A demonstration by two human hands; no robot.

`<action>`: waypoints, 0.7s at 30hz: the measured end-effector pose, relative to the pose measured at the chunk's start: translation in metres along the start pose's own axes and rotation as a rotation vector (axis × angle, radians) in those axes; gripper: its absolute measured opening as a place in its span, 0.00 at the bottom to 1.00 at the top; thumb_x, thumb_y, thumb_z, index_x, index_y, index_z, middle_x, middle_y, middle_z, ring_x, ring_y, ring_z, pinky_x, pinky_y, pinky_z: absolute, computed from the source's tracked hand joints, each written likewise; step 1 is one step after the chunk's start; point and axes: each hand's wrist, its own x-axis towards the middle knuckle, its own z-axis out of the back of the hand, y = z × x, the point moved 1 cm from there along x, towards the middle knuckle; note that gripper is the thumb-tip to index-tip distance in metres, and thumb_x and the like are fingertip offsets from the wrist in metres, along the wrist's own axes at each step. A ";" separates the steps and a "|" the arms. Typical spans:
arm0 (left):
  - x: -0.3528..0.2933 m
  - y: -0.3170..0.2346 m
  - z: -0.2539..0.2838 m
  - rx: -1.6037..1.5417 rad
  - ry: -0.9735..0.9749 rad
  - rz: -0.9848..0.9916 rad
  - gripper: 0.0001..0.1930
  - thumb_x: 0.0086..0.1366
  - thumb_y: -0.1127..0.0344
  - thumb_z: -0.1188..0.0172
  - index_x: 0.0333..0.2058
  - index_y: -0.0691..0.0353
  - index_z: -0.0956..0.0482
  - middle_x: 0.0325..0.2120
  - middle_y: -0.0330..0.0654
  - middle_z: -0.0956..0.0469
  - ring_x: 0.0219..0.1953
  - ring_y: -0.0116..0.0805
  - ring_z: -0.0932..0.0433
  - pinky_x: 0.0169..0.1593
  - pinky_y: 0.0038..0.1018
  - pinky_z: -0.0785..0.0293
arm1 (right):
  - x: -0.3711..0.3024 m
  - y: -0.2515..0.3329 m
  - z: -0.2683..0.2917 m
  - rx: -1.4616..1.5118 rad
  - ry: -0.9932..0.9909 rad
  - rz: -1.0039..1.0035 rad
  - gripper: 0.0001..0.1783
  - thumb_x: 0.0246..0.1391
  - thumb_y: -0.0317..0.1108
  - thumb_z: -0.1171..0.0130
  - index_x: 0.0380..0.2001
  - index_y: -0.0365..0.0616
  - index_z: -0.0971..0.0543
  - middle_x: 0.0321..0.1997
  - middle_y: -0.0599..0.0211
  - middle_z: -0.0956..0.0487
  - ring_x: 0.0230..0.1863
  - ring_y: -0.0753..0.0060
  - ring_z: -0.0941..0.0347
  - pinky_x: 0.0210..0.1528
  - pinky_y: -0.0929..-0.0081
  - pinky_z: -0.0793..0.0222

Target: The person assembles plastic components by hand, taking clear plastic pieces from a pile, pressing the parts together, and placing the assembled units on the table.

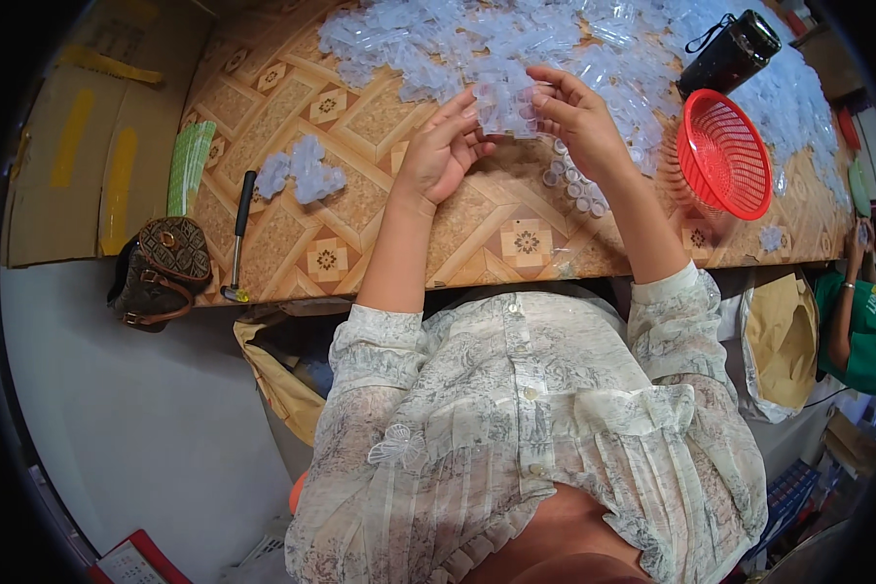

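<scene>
Left edge of a clear plastic piece (504, 102) is pinched by the thumb and index fingers of the left hand (442, 154); right edge is held by the fingers of the right hand (584, 125). Both hands part-closed at the tips, other fingers loosely curled. Piece is held between the hands, over the bench (370, 234); whether one or several pieces are gripped cannot be told.

Just near and right of it, small clear rings (576, 185) are clustered by the right forearm: a dozen or more, some covered. Beyond the fingers, one big heap of clear pieces (399, 44) is spread far and right, too many to count. One small clump of clear pieces (307, 170) is set apart at left.

Right: one red basket (720, 146), tilted; one black bottle (735, 51) beyond it. Left: one hammer (240, 224), one brown patterned bag (168, 268) at the near edge, one green checked sheet (191, 167), one cardboard box (88, 165).
</scene>
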 end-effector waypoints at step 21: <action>-0.002 0.002 -0.005 -0.032 0.136 -0.036 0.22 0.65 0.70 0.46 0.57 0.62 0.36 0.45 0.40 0.25 0.44 0.32 0.23 0.45 0.31 0.22 | -0.020 0.009 -0.028 -0.979 0.016 0.802 0.20 0.40 0.16 0.47 0.40 0.45 0.25 0.58 0.58 0.35 0.60 0.55 0.40 0.58 0.64 0.39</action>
